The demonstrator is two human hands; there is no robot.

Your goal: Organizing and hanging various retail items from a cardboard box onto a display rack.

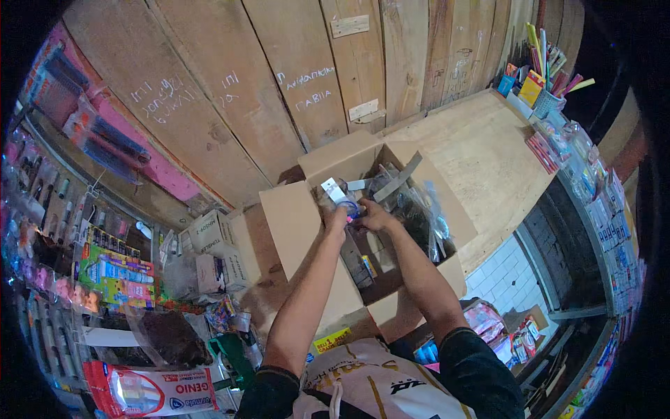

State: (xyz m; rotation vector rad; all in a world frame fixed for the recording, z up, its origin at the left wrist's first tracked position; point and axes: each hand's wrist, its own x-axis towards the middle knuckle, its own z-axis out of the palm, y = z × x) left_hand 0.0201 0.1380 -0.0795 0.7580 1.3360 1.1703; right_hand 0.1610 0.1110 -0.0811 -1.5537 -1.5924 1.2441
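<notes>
An open cardboard box (290, 225) stands before me with its flaps folded outward. Over its left part, my left hand (336, 219) grips a small item with a white card (333, 189) and a blue loop-shaped part (353, 208). The fingers of my right hand (378, 216) close on the same item from the other side, partly covering it. Clear plastic packets (411, 201) fill the right side of the box, with a grey flat strip (399, 177) leaning across them. Lower in the box lies a small yellow and blue pack (369, 266).
Behind the box rises a plank wall (293, 63) with chalk-like writing. A plywood surface (481, 152) extends right, towards a basket of stationery (547, 102). Stacked cartons (212, 238), hanging goods and a red-and-white toothbrush pack (157, 390) crowd the left.
</notes>
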